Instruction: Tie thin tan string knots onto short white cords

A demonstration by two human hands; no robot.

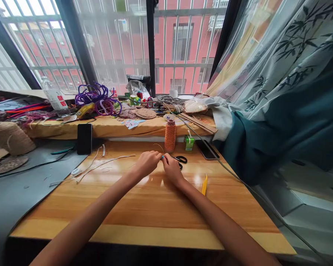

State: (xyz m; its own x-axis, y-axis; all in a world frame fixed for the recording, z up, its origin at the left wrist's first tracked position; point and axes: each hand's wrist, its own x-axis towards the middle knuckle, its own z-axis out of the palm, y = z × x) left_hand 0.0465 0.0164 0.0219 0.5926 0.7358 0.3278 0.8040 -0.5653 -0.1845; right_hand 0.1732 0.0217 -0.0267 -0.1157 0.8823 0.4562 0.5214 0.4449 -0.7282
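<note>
My left hand (148, 162) and my right hand (172, 170) meet over the wooden table, fingertips pinched close together. Between them shows a small blue piece (163, 157), too small for me to make out its kind. A thin thread (158, 145) curves up just behind the fingers. Upright beyond the hands stands a spool of orange cord (170, 136). Black-handled scissors (182, 159) lie right beside my right hand, their blades partly hidden. Nearer my right forearm is a yellow pointed tool (204, 184), partly covered by the arm.
White cords (108, 161) lie on the left of the table (144, 214). A phone (84, 138) leans at the ledge; another phone (207, 149) lies right, near a green drink carton (189, 142). The ledge holds purple cord bundles (96, 98). A grey cable (227, 168) crosses the right side.
</note>
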